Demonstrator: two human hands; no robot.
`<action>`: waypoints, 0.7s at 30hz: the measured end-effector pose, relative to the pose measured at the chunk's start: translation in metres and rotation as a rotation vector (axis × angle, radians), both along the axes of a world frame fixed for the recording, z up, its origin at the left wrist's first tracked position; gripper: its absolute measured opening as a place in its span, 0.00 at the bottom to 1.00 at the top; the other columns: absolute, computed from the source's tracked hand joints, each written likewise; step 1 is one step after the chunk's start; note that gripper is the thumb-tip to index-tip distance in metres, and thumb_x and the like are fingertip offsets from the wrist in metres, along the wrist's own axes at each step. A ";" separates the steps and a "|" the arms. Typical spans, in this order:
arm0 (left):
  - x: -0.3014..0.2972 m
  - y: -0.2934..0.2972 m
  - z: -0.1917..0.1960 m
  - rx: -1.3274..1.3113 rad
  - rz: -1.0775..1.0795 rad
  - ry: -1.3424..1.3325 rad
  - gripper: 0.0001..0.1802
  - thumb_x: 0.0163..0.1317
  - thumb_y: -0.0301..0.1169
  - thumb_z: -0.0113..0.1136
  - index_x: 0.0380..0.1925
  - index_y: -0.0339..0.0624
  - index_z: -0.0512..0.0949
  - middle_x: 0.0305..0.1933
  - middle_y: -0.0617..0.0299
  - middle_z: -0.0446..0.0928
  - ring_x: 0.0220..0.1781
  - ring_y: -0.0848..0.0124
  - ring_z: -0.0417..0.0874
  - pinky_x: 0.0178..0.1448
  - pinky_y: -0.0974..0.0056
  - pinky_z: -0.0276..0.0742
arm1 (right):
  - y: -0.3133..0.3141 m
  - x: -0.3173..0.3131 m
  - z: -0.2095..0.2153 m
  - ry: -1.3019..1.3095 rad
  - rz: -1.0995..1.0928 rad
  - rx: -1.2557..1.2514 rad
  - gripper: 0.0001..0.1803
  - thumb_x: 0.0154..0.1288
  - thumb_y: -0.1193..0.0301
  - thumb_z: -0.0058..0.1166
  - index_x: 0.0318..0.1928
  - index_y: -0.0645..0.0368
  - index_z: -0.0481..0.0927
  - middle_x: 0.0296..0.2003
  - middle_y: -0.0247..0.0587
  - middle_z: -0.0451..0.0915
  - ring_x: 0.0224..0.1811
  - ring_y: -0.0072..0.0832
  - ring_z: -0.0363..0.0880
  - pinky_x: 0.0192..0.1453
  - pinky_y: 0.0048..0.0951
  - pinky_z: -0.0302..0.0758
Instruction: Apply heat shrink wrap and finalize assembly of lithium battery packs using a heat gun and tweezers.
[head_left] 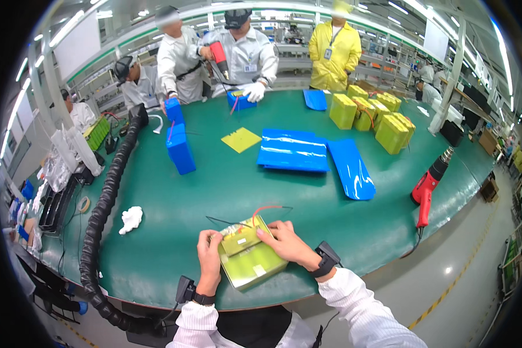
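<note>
A yellow-green battery pack (254,264) lies at the near edge of the table, with a smaller flat panel on its upper part. A red wire and a black wire stick out from its far end. My left hand (209,258) grips the pack's left side, its fingers curled at the far left corner. On the other side my right hand (285,241) holds the far right corner, the thumb pressed on top near the red wire's base. Fingertips at the pack's edges are partly hidden.
Blue sleeves (293,152) and a yellow sheet (240,140) lie beyond. A red heat gun (426,191) stands at right, several yellow packs (393,132) behind it. A black hose (101,220) runs along the left near a white glove (131,220). Co-workers stand across the table.
</note>
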State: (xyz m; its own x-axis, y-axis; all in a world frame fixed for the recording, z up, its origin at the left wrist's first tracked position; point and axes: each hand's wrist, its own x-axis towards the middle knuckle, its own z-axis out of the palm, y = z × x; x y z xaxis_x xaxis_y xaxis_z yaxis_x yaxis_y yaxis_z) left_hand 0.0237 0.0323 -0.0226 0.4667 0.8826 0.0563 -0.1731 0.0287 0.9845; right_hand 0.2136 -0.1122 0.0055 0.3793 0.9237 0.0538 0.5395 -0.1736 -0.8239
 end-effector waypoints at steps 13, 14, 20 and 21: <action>-0.010 0.019 0.080 0.376 -0.536 0.517 0.26 0.75 0.45 0.61 0.56 0.30 0.80 0.45 0.54 0.87 0.45 0.69 0.86 0.49 0.64 0.81 | -0.013 -0.027 0.007 0.162 0.195 -0.036 0.35 0.75 0.44 0.54 0.64 0.64 0.81 0.59 0.53 0.74 0.65 0.42 0.72 0.69 0.37 0.70; -0.004 0.017 0.078 0.376 -0.525 0.516 0.26 0.75 0.45 0.61 0.56 0.30 0.80 0.45 0.54 0.87 0.45 0.69 0.86 0.49 0.64 0.81 | -0.013 -0.029 0.001 0.253 0.177 0.015 0.35 0.75 0.46 0.55 0.66 0.63 0.79 0.61 0.52 0.72 0.66 0.41 0.71 0.70 0.37 0.69; 0.013 0.014 0.069 0.510 -0.459 0.547 0.27 0.72 0.47 0.63 0.50 0.28 0.83 0.42 0.48 0.89 0.43 0.63 0.90 0.51 0.60 0.84 | -0.008 -0.037 -0.019 0.669 0.141 0.155 0.35 0.76 0.55 0.57 0.76 0.59 0.67 0.70 0.47 0.64 0.73 0.36 0.64 0.78 0.35 0.60; 0.014 0.018 0.064 0.467 -0.439 0.544 0.25 0.70 0.45 0.66 0.48 0.29 0.84 0.41 0.51 0.89 0.42 0.66 0.89 0.50 0.62 0.84 | -0.005 -0.040 -0.019 0.818 0.153 0.172 0.35 0.76 0.58 0.58 0.75 0.61 0.67 0.69 0.46 0.63 0.75 0.35 0.62 0.79 0.34 0.59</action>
